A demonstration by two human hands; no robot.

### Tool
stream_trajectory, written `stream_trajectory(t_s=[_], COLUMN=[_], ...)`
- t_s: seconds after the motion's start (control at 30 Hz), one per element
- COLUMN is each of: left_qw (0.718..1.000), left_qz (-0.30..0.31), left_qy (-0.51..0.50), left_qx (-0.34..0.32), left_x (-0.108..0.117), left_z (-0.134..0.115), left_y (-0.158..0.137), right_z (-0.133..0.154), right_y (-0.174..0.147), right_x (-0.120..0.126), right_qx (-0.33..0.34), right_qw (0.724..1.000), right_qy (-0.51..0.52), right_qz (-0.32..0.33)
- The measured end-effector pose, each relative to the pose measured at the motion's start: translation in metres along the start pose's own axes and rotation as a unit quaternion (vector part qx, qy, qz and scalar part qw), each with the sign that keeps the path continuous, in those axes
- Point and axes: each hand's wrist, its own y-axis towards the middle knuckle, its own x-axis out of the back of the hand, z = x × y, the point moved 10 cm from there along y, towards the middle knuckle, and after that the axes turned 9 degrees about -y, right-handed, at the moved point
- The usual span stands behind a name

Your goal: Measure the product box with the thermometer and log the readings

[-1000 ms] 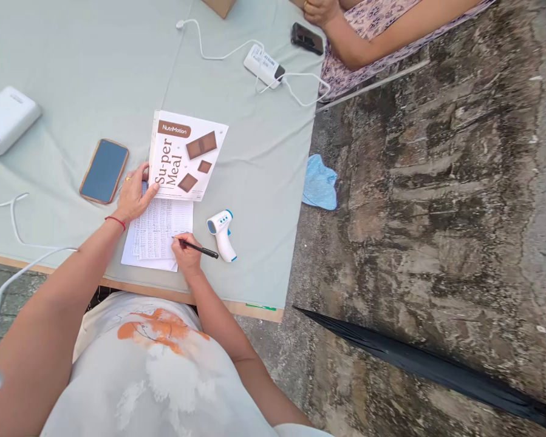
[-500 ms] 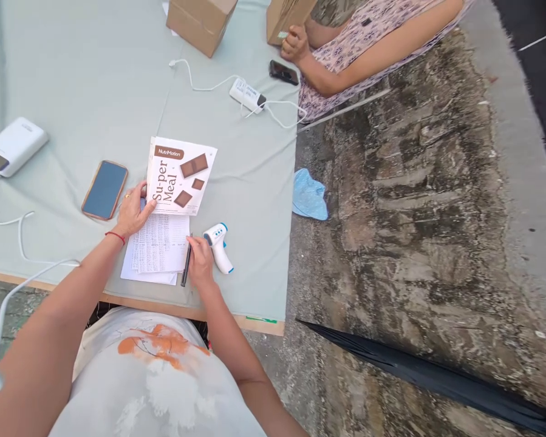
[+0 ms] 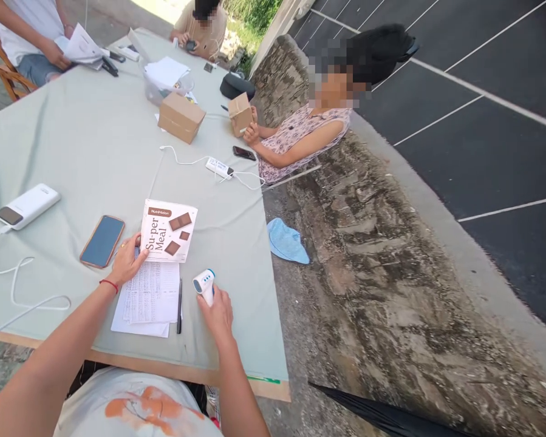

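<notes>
My left hand [image 3: 129,261] grips the lower left corner of a white box [image 3: 170,232] printed "Su-per Meal" with brown squares. The box stands over the top of some printed sheets [image 3: 149,297] on the table. A black pen [image 3: 179,306] lies along the right edge of those sheets. To its right, my right hand [image 3: 217,309] is wrapped around the handle of a white and blue infrared thermometer [image 3: 204,282], its head pointing up and left. A dark-screened phone [image 3: 102,241] lies to the left of my left hand.
A white power bank [image 3: 28,206] with a cable lies at the left. Cardboard boxes [image 3: 180,118], a plastic bin [image 3: 156,91] and a second power bank [image 3: 218,167] are farther back. A person [image 3: 300,136] at the right edge handles a small carton [image 3: 240,115]. A blue cloth [image 3: 288,241] hangs by the edge.
My right hand has let go of the pen, moved right and taken hold of the thermometer. The view has tilted up, bringing more people in. My left hand keeps the box.
</notes>
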Motion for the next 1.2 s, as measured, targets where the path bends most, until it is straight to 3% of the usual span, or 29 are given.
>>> stream_trajectory(t_s=[0.13, 0.33, 0.43, 0.63, 0.83, 1.2], left_qw=[1.000, 1.000, 1.000, 1.000, 1.000, 1.000], left_qz=[-0.007, -0.007, -0.007, -0.004, -0.002, -0.001], left_qy=[0.003, 0.008, 0.011, 0.011, 0.004, 0.010], left_qx=[-0.007, -0.004, -0.009, -0.011, -0.006, -0.014], left_x=[0.000, 0.000, 0.001, 0.000, -0.001, -0.002], left_z=[0.002, 0.005, 0.003, 0.000, 0.000, -0.001], left_y=[0.001, 0.002, 0.003, 0.004, 0.003, 0.003], right_z=[0.016, 0.110, 0.138, 0.148, 0.145, 0.143], right_y=[0.004, -0.006, -0.007, -0.006, -0.004, -0.005], right_x=[-0.008, -0.030, -0.038, -0.044, -0.042, -0.043], right_qx=[-0.063, -0.088, -0.084, -0.078, -0.076, -0.077], right_qw=[0.978, 0.862, 0.836, 0.823, 0.838, 0.835], right_qy=[0.185, 0.466, 0.503, 0.524, 0.505, 0.512], right_qz=[0.068, 0.177, 0.202, 0.207, 0.190, 0.187])
